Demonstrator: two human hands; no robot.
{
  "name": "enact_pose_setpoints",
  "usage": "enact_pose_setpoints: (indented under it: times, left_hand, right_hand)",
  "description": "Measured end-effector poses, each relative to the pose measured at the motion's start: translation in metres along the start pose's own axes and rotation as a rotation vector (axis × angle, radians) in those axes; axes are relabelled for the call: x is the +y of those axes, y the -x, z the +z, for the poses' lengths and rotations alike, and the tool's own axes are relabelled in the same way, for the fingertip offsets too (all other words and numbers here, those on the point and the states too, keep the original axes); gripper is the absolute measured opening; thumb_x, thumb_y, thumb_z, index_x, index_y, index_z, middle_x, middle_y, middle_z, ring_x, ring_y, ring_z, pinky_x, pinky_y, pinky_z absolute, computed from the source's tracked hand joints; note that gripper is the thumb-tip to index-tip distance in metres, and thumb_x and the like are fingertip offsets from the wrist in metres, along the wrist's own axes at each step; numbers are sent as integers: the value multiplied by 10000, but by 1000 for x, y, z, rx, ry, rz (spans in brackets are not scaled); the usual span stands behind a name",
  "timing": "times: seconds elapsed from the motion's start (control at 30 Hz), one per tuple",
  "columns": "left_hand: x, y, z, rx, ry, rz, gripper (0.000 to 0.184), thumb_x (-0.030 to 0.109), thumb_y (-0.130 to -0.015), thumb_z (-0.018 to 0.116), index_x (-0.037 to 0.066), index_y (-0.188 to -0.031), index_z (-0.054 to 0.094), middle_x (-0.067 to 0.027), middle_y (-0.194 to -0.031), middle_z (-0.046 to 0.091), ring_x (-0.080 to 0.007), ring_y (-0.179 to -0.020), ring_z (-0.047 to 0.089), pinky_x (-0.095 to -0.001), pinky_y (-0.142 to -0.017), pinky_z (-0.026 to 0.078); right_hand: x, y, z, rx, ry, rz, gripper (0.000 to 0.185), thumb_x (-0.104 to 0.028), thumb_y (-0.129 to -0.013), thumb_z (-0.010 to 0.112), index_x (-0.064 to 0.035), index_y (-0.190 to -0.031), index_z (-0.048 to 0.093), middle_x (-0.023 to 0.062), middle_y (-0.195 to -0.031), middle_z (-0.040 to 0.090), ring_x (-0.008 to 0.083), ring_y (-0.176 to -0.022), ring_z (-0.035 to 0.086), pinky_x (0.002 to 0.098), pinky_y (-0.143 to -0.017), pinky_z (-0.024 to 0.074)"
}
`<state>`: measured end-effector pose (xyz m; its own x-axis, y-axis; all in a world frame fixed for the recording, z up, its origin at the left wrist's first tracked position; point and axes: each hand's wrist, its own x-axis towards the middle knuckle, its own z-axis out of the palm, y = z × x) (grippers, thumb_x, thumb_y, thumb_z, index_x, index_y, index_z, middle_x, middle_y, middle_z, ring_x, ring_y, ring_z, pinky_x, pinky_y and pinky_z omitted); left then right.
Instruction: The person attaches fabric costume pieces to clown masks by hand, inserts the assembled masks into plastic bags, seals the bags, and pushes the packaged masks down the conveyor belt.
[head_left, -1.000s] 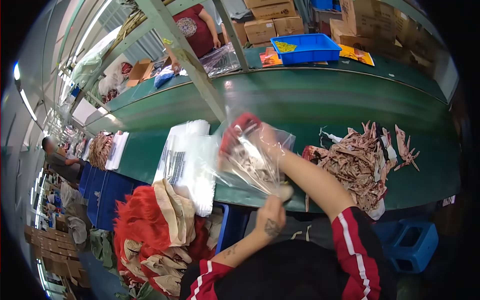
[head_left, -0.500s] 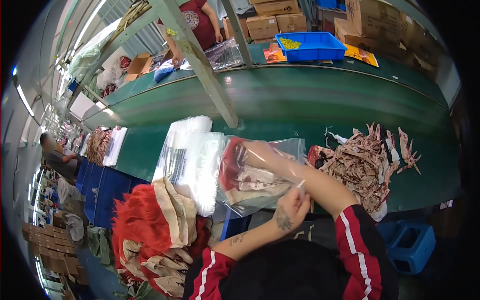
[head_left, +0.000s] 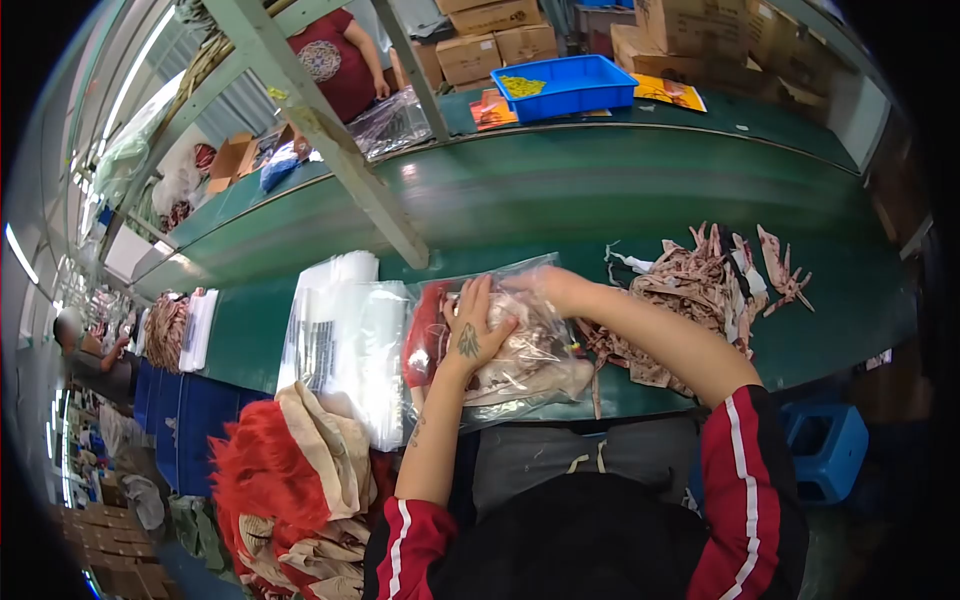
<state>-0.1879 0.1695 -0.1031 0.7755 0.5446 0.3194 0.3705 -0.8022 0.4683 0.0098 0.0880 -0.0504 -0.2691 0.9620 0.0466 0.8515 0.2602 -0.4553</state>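
Note:
A clear plastic bag (head_left: 540, 395) lies on the green table with a folded red and beige stained fabric piece (head_left: 520, 340) inside. My left hand (head_left: 478, 330) rests on top of the bag, fingers spread. My right hand (head_left: 548, 290) is at the bag's upper right edge; its fingers are partly hidden by plastic, so I cannot tell whether they grip. Left of the bag is a stack of clear plastic bags (head_left: 375, 340). Close to my left forearm sits a heap of red-haired beige masks (head_left: 280, 460). To the right lies a pile of stained, hand-shaped gloves (head_left: 690, 290).
A single glove (head_left: 783, 270) lies beside the pile. A metal post (head_left: 340, 150) rises at the table's far side. Beyond are a blue tray (head_left: 565, 90), cardboard boxes (head_left: 500, 50) and a person in a dark red shirt (head_left: 335, 65). A blue stool (head_left: 825, 450) stands at right.
My left hand has moved from the bag's near right side to flat on top of it. My right hand has drawn back from deep inside the bag toward its upper right edge. The view has shifted.

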Motion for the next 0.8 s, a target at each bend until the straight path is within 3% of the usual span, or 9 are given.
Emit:
enact_pose_setpoints:
  times: [0.07, 0.17, 0.2, 0.37, 0.57, 0.63, 0.7, 0.77, 0.8]
  left_hand:
    - [-3, -2, -2, -27, 47, 6, 790, 471, -860, 610, 35, -1465, 350, -161, -1486, 402, -328, -1434, 272, -574, -1128, 86]
    - [-6, 0, -5, -86, 37, 17, 755, 465, -876, 588, 52, -1466, 363, -144, -1517, 375, -329, -1448, 252, -596, -1128, 63]
    - [-6, 0, -7, -108, -20, 30, 720, 462, -889, 571, 71, -1462, 382, -134, -1527, 366, -329, -1451, 246, -605, -1127, 54]
    - [-11, 0, -8, -104, -101, 50, 635, 467, -924, 513, 108, -1441, 434, -110, -1531, 369, -326, -1447, 253, -625, -1128, 42]
    - [-13, -4, -8, -125, -122, -3, 636, 517, -948, 461, 114, -1440, 440, -104, -1517, 387, -308, -1438, 271, -612, -1136, 48]
    - [-13, -5, -10, -134, -127, -47, 639, 516, -949, 454, 110, -1442, 436, -101, -1519, 384, -303, -1445, 253, -601, -1140, 49]
    - [-11, -7, -12, -132, -125, -78, 631, 504, -954, 459, 107, -1444, 432, -105, -1506, 402, -309, -1429, 289, -599, -1140, 50]
    - [-18, -21, -12, -138, -124, -102, 624, 491, -958, 464, 104, -1446, 427, -109, -1493, 420, -315, -1413, 325, -597, -1141, 51]
    - [-28, -38, -11, -108, 167, -111, 627, 482, -948, 498, 104, -1443, 428, -120, -1466, 451, -325, -1371, 387, -596, -1133, 99]
  right_hand:
    - [4, 21, -19, -104, -43, 393, 482, -132, -864, 582, -187, -1343, 561, 134, -1281, 592, 342, -1178, 554, 474, -962, 469]
    - [14, 41, -15, -250, 372, 324, 538, -176, -879, 584, -331, -1389, 517, 64, -1422, 485, 324, -1358, 391, 562, -1080, 342]
    - [20, 44, -8, -328, 511, 307, 570, -190, -890, 576, -392, -1414, 476, 1, -1507, 400, 330, -1448, 238, 646, -1126, 192]
    - [30, 48, 2, -237, 623, 306, 599, -185, -883, 583, -402, -1426, 454, -10, -1547, 350, 325, -1463, 221, 629, -1145, 156]
    - [-1, 56, -14, -181, 366, 399, 549, -247, -900, 579, -145, -1430, 476, 105, -1391, 535, 357, -1374, 388, 457, -1108, 336]
    - [-41, 80, -12, 135, -427, 573, 617, -373, -901, 613, -34, -1398, 475, 195, -1262, 595, 397, -1225, 521, 401, -1025, 422]
    - [-33, 95, 47, 425, -405, 386, 735, -511, -891, 615, -8, -1401, 451, 242, -1269, 573, 411, -1158, 556, 420, -1003, 433]
    - [-46, 100, 48, 369, -399, 413, 824, -592, -866, 613, -3, -1414, 435, 273, -1323, 535, 361, -1225, 538, 411, -1034, 413]
    - [-46, 98, 51, 424, -583, 412, 845, -609, -855, 618, -3, -1414, 433, 267, -1324, 539, 351, -1242, 530, 402, -1044, 405]
